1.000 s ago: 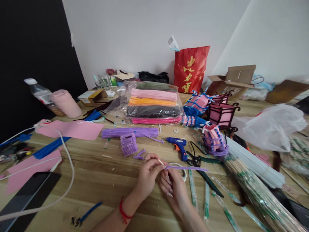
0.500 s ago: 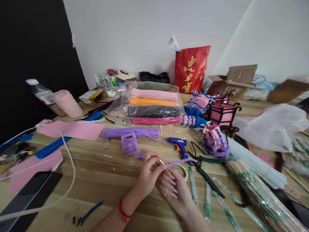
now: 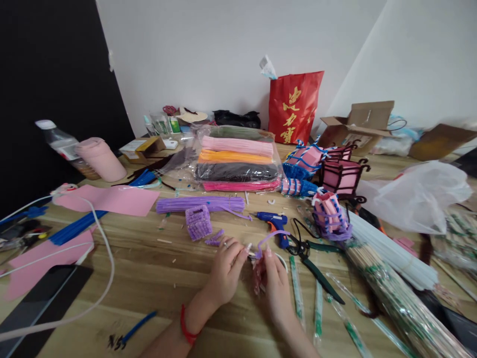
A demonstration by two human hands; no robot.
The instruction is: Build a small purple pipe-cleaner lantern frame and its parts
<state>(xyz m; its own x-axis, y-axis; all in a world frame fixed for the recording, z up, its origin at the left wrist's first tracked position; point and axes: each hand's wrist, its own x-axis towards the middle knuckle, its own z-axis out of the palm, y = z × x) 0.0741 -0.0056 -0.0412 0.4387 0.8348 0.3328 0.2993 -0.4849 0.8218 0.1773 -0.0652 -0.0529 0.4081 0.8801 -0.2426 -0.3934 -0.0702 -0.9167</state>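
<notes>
My left hand point(image 3: 228, 268), with a ring and a red wrist cord, is closed in a pinch on a short thin stick point(image 3: 252, 254). Fingertips of my right hand point(image 3: 275, 281) press on a purple pipe cleaner point(image 3: 274, 234), whose bent free end sticks up and to the right. The two meet between my hands; how they join is too small to tell. Just beyond my left hand lie purple pipe cleaner scraps point(image 3: 215, 238) and a purple woven, box-like piece point(image 3: 198, 223). A blue glue gun point(image 3: 274, 220) rests past my right hand.
Dark-handled pliers point(image 3: 316, 268) and wrapped sticks point(image 3: 395, 293) lie on the right. Behind stand small pink lanterns point(image 3: 342, 176), a bag of coloured pipe cleaners point(image 3: 238, 171) and a red bag point(image 3: 296, 107). A phone point(image 3: 40, 298) and white cable point(image 3: 111, 253) are at left.
My hands have moved slightly apart, and the right hand has turned from palm up to a fingertip pinch. The pipe cleaner's free end now stands higher and further left.
</notes>
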